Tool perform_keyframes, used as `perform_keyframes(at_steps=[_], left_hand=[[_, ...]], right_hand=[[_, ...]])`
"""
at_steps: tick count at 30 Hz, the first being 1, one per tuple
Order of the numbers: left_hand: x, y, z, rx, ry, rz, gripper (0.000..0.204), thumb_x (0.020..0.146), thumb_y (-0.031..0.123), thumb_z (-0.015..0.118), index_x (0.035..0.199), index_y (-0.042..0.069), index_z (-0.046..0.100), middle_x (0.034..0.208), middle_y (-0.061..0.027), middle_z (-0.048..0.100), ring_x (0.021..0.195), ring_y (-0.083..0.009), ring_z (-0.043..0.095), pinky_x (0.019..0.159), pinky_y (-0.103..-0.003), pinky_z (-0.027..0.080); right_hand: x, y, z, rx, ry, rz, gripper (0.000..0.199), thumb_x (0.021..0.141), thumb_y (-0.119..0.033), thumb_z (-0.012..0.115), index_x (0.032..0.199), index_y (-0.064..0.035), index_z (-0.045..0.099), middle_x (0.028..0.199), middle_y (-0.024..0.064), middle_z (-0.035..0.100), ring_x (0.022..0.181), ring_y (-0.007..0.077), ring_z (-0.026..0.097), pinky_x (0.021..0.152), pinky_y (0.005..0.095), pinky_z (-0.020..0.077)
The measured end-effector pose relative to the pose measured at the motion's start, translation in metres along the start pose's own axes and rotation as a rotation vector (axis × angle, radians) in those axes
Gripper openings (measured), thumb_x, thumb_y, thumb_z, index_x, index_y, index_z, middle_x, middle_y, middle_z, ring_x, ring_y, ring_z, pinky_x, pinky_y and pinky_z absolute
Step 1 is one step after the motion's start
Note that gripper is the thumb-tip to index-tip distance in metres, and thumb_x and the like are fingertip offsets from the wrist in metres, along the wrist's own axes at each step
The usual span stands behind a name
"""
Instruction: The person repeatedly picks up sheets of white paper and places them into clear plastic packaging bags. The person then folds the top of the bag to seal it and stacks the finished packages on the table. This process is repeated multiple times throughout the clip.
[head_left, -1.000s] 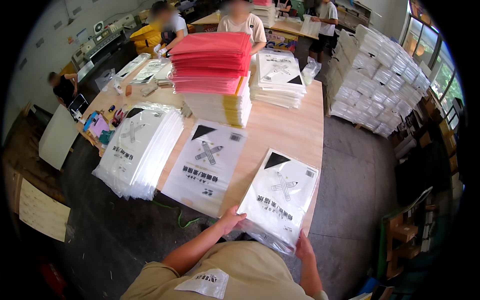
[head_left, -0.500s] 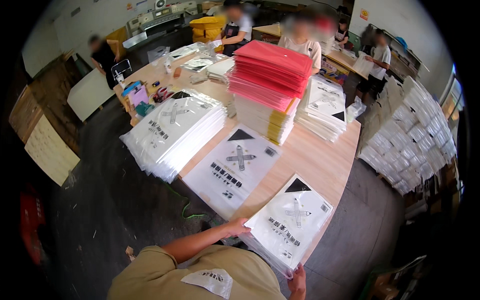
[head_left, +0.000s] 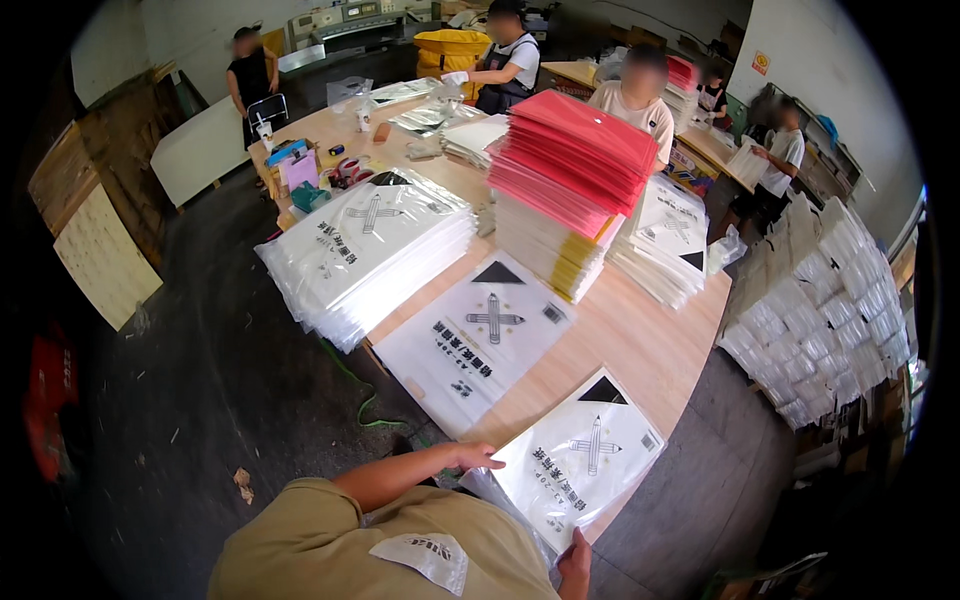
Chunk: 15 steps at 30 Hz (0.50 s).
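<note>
A plastic-wrapped pack of drawing paper [head_left: 575,465] rests at the near edge of the table, its cover printed with crossed pencils and a black corner. My left hand [head_left: 476,457] grips its left edge, thumb on top. Around the near right corner my right hand [head_left: 575,556] is closed, with the thumb over the cover and the other fingers hidden beneath. Clear plastic hangs off the pack's near side, between the two hands. Just beyond lies a flat, see-through printed bag [head_left: 480,340] of the same design.
On the wooden table [head_left: 660,350] stand a tall stack of red folders [head_left: 575,150] over white sheets, a left pile of wrapped packs [head_left: 375,250] and a right pile [head_left: 665,235]. Wrapped bundles [head_left: 820,310] rise beyond the right edge. A person [head_left: 635,105] is across the table.
My right hand has moved up and slightly left along the near corner of the pack, its thumb now on the cover. My left hand keeps its hold. The whole view has shifted a little.
</note>
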<state>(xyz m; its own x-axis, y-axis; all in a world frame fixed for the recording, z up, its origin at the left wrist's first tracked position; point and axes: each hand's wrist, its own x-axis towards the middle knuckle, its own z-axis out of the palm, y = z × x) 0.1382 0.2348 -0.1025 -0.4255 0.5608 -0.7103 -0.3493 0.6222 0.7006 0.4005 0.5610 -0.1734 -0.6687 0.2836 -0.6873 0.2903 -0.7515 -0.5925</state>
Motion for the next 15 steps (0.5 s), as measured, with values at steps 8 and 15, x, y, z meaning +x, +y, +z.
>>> perform_keyframes(at_steps=[8, 15], left_hand=[[0.012, 0.020, 0.020, 0.342, 0.316, 0.387, 0.045, 0.091, 0.022, 0.059, 0.124, -0.006, 0.046, 0.108, -0.0311, 0.063, 0.099, -0.0390, 0.065, 0.082, -0.046, 0.051], [-0.116, 0.070, -0.017, -0.092, 0.262, 0.513, 0.035, 0.094, 0.013, 0.056, 0.125, 0.000, 0.045, 0.092, -0.0251, 0.067, 0.071, -0.0342, 0.068, 0.063, -0.043, 0.052]], right_hand=[[-0.032, -0.061, 0.055, -0.276, -0.064, -0.241, 0.047, 0.090, 0.005, 0.050, 0.136, 0.0032, 0.039, 0.124, 0.0180, 0.059, 0.105, 0.0268, 0.063, 0.090, 0.0372, 0.0528], [-0.103, -0.077, 0.156, -0.376, -0.174, -0.457, 0.058, 0.092, 0.005, 0.051, 0.145, 0.0020, 0.028, 0.123, 0.0181, 0.059, 0.104, 0.0219, 0.063, 0.088, 0.0323, 0.0507]])
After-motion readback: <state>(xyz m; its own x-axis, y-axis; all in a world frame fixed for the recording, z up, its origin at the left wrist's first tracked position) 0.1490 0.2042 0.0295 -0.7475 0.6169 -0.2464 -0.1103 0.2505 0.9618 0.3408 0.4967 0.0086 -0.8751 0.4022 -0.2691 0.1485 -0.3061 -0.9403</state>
